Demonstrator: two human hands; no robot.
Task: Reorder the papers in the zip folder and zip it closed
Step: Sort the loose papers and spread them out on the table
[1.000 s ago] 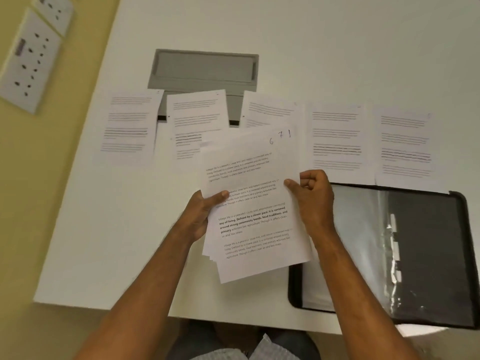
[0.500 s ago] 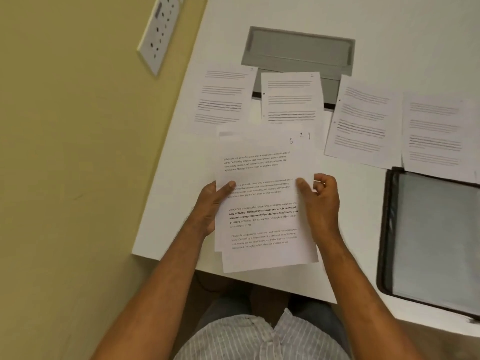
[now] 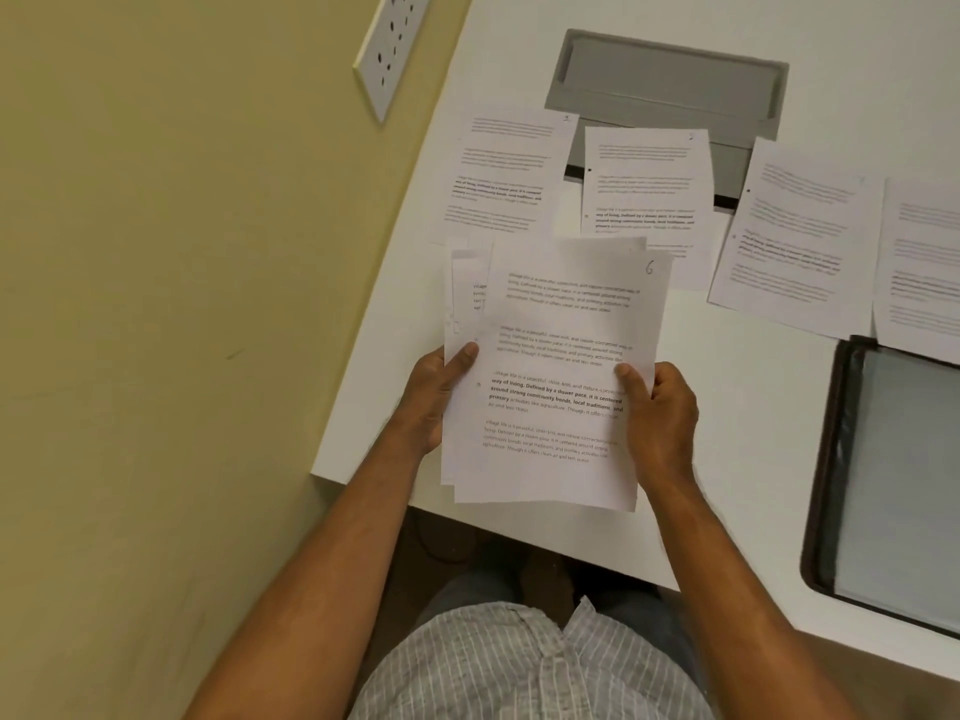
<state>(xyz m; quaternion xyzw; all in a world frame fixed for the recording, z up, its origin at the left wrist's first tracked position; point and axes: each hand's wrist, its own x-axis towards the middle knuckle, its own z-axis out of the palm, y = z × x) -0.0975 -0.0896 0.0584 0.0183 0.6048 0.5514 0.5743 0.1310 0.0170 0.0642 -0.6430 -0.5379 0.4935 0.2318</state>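
Item: sheaf of papers (image 3: 550,376), loosely fanned, held above the near corner of the bench (image 3: 727,423). Top sheet bears a handwritten "6" at its upper right corner; long axis runs away from the person.

Hands: left hand (image 3: 434,402) grips the sheaf's left edge, thumb on top; right hand (image 3: 662,413) pinches the right edge at mid-height. The two stand apart, one on each side.

Laid-out sheets (image 3: 644,189): four in a row across the bench beyond the sheaf, the far-right one cut by the frame.

Zip folder (image 3: 883,475): open, lying flat to the right, nearer the right hand; likely the sheets' final destination.

Other: grey cable tray (image 3: 670,75); wall socket (image 3: 395,39).
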